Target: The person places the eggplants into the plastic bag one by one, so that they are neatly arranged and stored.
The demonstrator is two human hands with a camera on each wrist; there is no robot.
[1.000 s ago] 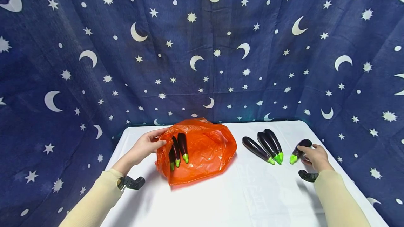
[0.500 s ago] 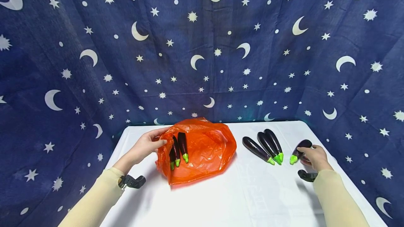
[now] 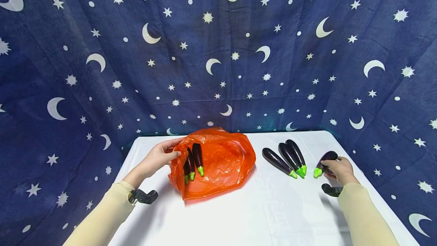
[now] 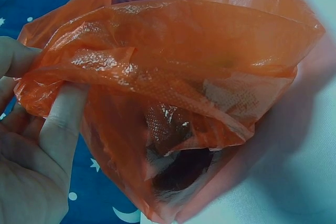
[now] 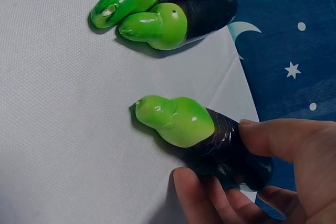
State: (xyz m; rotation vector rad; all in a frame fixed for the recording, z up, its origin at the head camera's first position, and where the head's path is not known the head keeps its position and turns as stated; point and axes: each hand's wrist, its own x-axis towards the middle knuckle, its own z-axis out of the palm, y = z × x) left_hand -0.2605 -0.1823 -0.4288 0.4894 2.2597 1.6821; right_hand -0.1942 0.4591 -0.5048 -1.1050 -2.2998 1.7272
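My left hand [image 3: 155,159] pinches the left rim of an orange-red plastic bag [image 3: 227,162], thumb on one side and fingers on the other. The bag's mouth gapes toward me, and inside at the left lie several toy-like eggplants [image 3: 197,156], partly covered by the film. At the table's right side, my right hand [image 3: 343,171] grips a dark purple eggplant [image 3: 328,158] by its body. Its bright green cap [image 5: 186,121] points toward the near left, and it lies on or just at the cloth. In the right wrist view the thumb is on top, with the fingers [image 5: 194,195] along the other side.
Three more eggplants [image 3: 276,161] lie fanned out between the bag and my right hand, green ends toward me. White cloth [image 3: 246,219] covers the table. A dark blue curtain [image 3: 191,67] with moons and stars surrounds its back and sides.
Both hands, the bag and the eggplants stay almost where they were. Only slight shifts of my right hand are visible.
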